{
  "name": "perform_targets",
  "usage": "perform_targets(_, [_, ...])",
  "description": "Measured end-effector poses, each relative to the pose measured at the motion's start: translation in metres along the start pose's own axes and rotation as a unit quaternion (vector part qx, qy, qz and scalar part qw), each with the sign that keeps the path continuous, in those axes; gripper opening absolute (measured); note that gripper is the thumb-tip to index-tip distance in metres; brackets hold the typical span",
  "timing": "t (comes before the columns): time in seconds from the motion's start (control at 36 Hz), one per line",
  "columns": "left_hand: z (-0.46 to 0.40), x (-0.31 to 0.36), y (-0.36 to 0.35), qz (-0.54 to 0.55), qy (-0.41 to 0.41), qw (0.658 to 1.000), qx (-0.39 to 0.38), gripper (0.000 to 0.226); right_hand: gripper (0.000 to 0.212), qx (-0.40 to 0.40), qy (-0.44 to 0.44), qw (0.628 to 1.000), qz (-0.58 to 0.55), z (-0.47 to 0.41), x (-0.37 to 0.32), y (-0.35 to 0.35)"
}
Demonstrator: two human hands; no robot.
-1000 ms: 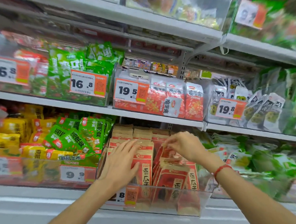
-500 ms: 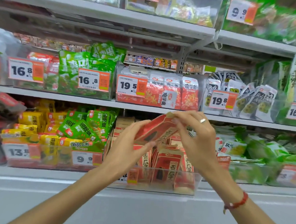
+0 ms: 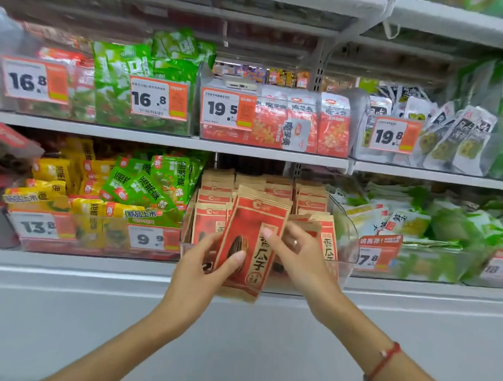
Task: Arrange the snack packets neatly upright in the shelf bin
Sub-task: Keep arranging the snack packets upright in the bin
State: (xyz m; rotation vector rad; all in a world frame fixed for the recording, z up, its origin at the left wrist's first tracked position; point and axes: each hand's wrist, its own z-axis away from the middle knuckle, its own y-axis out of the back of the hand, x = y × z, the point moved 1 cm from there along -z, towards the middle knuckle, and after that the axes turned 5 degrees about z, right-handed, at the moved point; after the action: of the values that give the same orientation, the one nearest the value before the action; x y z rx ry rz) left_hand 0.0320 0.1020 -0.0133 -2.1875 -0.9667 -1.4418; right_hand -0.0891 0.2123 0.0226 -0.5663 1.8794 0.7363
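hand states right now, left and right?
Left hand: closed on the red seed packet, thumb on its front.
Right hand: fingertips on the same packet's right edge, loosely curled; a firm grip cannot be told.

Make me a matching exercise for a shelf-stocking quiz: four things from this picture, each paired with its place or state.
Things:
1. red packet
2. clear bin
3. green packets
4. red bracelet

Places or states:
A. in the bin left of the red packets
B. on the right wrist
C. held by both hands, in front of the bin
D. on the lower shelf, full of red packets

Pairs: 1-C, 2-D, 3-A, 4-B
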Motion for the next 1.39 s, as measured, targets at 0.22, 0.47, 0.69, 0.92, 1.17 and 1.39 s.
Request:
perform_targets(0.22, [0.005,-0.004,0.010,0.079,0.112,0.989,-0.062,0.034,0.012,-0.007,0.022,1.000,0.005,-0.001,0.004,0.001])
perform_targets(0.47, [0.008,0.000,0.014,0.078,0.124,0.985,-0.089,0.025,0.008,0.008,0.021,1.000,0.012,-0.004,0.000,0.008])
perform_targets(0.69, [0.007,0.000,0.017,0.095,0.136,0.984,-0.063,0.020,0.016,0.008,-0.006,1.000,0.005,-0.003,0.001,0.006])
perform_targets(0.92, [-0.003,0.007,0.023,0.183,0.130,0.968,0.115,0.025,0.027,-0.087,-0.016,0.991,0.105,0.002,0.008,-0.009])
perform_targets(1.17, [0.003,0.011,0.008,0.181,0.118,0.961,0.174,0.029,0.089,-0.015,0.147,0.928,0.343,0.021,0.005,-0.033])
perform_targets(1.39, [0.004,0.021,0.013,0.162,0.123,0.975,0.093,0.051,0.068,-0.060,0.024,0.978,0.199,0.017,-0.006,-0.020])
